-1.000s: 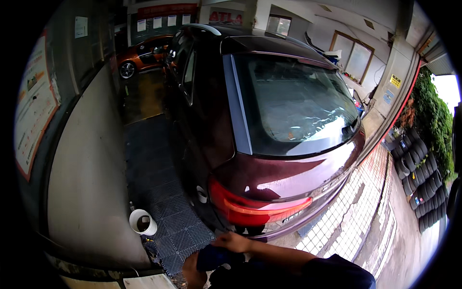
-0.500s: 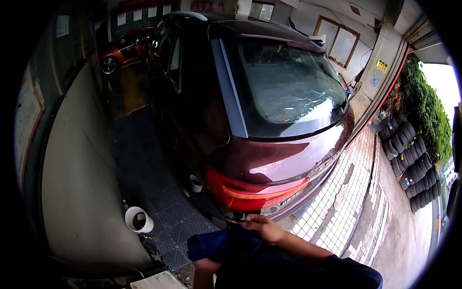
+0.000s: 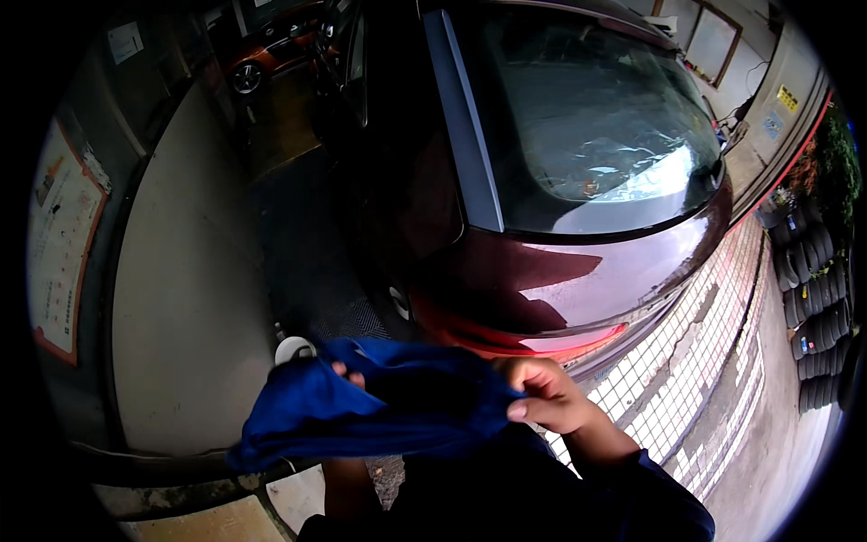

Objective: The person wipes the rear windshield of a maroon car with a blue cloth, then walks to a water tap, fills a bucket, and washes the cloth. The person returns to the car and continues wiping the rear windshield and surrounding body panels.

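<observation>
A dark blue cloth [image 3: 312, 411] is stretched between my two hands in front of my body, its left part hanging loose in folds. My right hand [image 3: 553, 397] pinches the cloth's right end between thumb and fingers. Most of my left hand [image 3: 349, 374] is covered by the fabric; only some fingertips show over its upper fold, and they grip it. Just beyond the cloth stands the rear of a dark maroon car [image 3: 542, 280]. Its red tail light [image 3: 506, 345] is partly hidden behind the cloth and my right hand.
A white bucket [image 3: 294, 349] on the floor at left is partly covered by the cloth. A pale panel [image 3: 185, 298] lines the left side. Stacked tyres [image 3: 817, 298] stand at far right beyond white floor tiles [image 3: 673, 388]. An orange car [image 3: 271, 50] is at the back.
Both hands have come up from beside the tail light, and the bunched cloth is now spread between them. My right hand has taken hold of its end. The view has shifted left and down.
</observation>
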`<state>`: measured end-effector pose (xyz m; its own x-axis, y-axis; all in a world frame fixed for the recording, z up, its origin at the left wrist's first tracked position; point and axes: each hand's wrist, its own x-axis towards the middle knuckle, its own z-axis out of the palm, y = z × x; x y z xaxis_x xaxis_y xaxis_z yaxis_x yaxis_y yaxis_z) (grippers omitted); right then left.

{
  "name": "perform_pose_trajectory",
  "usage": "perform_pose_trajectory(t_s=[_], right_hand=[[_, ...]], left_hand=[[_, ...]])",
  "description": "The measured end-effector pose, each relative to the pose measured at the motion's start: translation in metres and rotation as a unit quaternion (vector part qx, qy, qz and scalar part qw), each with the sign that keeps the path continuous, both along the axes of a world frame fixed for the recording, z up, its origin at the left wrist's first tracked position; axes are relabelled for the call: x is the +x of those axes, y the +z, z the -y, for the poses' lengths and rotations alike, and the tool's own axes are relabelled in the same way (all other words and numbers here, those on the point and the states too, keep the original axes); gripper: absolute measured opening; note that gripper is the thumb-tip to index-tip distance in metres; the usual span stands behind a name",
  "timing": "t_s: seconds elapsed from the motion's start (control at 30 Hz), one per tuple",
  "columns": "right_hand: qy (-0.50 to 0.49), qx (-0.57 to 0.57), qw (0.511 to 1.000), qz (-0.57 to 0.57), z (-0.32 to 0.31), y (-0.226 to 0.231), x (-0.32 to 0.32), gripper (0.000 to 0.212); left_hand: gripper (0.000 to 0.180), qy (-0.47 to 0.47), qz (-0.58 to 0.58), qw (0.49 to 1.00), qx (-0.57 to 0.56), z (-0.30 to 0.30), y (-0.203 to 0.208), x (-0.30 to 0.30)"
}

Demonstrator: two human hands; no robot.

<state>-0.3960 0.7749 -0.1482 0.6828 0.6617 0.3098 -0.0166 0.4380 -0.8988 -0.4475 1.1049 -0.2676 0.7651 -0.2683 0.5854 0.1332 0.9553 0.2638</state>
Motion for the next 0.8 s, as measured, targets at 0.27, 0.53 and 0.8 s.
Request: perform_pose_trajectory(t_s=[0.27,0.53,0.8], right_hand=[[-0.062,-0.410,0.856,0.309,-0.057,-0.016,0.040,0.063],[0.157,-0.132,0.979,-0.014,-0.205,-0.151,0.072,0.058],[0.259,0.086,0.881,-0.387,-0.267,-0.099,0.172,0.054]], left_hand=[[0.092,0.284,-0.074,0.525,0.799,0.066,0.132,0.023],[0.087,0.252,-0.124,0.723,0.631,-0.028,0.084,0.106],[0.076,-0.142,-0.283,0.948,-0.015,-0.159,-0.038,0.211]])
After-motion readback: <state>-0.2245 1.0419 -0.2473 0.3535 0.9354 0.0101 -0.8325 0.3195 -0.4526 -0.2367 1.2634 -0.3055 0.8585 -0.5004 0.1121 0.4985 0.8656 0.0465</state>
